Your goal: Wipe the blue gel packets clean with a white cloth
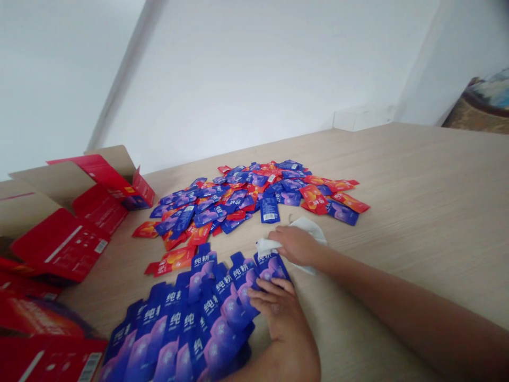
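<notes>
Blue sachets [186, 323] lie under left hand [284, 315]; right hand [296, 245] grips cloth [309, 225].

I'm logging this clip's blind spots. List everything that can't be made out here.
Head view only.
White cloth: middle hidden under the right hand; grip or press unclear.
Blue sachet row: nearest ones cut by the bottom edge; end one partly under the left hand.
Sachet pile: lower layers buried; print too small.
Red cartons: cut by the left edge.
Brown object, far right: cut by the edge, blurred.
</notes>
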A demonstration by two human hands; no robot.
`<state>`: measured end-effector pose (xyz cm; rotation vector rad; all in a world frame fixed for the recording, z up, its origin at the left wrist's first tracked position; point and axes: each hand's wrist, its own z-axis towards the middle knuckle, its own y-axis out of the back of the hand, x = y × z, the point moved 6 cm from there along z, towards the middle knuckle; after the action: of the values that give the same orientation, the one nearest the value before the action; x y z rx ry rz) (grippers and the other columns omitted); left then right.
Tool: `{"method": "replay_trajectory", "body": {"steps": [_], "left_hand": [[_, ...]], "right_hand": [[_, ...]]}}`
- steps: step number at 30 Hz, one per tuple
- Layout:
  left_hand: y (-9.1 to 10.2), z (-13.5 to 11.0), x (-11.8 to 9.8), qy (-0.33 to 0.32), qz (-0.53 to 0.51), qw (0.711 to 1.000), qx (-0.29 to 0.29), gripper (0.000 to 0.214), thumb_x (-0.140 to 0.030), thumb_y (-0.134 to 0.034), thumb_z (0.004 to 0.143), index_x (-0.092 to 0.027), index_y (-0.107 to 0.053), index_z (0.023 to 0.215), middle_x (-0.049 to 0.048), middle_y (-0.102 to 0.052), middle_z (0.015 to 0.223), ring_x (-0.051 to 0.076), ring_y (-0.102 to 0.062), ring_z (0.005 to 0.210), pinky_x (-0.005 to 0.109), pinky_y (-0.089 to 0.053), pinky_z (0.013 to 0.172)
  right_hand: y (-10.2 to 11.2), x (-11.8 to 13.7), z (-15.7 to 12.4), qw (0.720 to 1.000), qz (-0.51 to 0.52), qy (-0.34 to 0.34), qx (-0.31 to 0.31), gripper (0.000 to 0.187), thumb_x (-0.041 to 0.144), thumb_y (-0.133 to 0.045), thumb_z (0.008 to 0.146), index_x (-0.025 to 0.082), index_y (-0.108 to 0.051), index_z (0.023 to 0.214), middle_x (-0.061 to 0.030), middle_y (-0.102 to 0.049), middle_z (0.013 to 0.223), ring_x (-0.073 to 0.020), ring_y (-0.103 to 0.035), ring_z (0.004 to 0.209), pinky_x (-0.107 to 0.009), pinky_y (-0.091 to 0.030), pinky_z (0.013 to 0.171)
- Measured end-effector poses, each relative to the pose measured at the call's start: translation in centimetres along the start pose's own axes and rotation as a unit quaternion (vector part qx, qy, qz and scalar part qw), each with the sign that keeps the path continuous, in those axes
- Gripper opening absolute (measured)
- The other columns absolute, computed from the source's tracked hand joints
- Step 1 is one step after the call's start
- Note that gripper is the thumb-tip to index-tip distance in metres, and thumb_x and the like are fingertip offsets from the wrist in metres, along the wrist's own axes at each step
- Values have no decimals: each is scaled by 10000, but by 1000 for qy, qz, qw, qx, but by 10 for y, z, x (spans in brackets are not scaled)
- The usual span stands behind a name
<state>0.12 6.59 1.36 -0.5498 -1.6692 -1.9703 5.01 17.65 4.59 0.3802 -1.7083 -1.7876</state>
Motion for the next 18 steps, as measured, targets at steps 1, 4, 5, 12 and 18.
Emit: {"method": "replay_trajectory", "body": {"steps": [1, 4, 5, 12, 18], "left_hand": [[-1, 0, 0, 1, -3, 1000, 1, 370, -2, -435, 769, -76, -598, 1093, 274, -622, 1105, 370, -620, 952, 548, -485, 773], [-4, 1, -3, 7, -13, 1000, -2, 374, 1, -427, 769, -76, -603, 1090, 275, -617, 1113, 370, -618, 957, 556, -481, 776], [-5, 2, -4, 11, -11, 1000, -4, 373, -2, -424, 772, -74, -605, 1090, 272, -618, 1114, 370, -618, 958, 558, -478, 781], [-6, 0, -4, 23, -1, 1000, -13, 371, -10, -413, 782, -63, -597, 1100, 277, -626, 1096, 371, -620, 954, 563, -467, 798], [-4, -1, -1, 22, -36, 999, -9, 374, 15, -440, 760, -66, -602, 1088, 265, -626, 1106, 364, -616, 964, 573, -461, 808]], "right_hand": [[2, -2, 0, 1000, 0, -8, -9, 226, 230, -498, 827, 176, -548, 1040, -80, -563, 962, -207, -521, 874, -302, -349, 727], [10, 7, -8, 999, 13, 18, -40, 249, 248, -489, 827, 167, -546, 1055, -82, -556, 967, -209, -509, 879, -310, -350, 743], [12, 14, -12, 998, 21, 36, -46, 263, 250, -493, 820, 166, -545, 1064, -81, -554, 966, -208, -504, 881, -312, -348, 752], [-3, 28, -12, 997, 36, 69, 15, 220, 245, -521, 802, 179, -554, 1010, -64, -565, 928, -198, -515, 852, -295, -349, 719], [2, 3, -1, 1000, 3, 14, -10, 207, 259, -477, 841, 174, -543, 1018, -78, -561, 950, -205, -520, 862, -315, -351, 738]]}}
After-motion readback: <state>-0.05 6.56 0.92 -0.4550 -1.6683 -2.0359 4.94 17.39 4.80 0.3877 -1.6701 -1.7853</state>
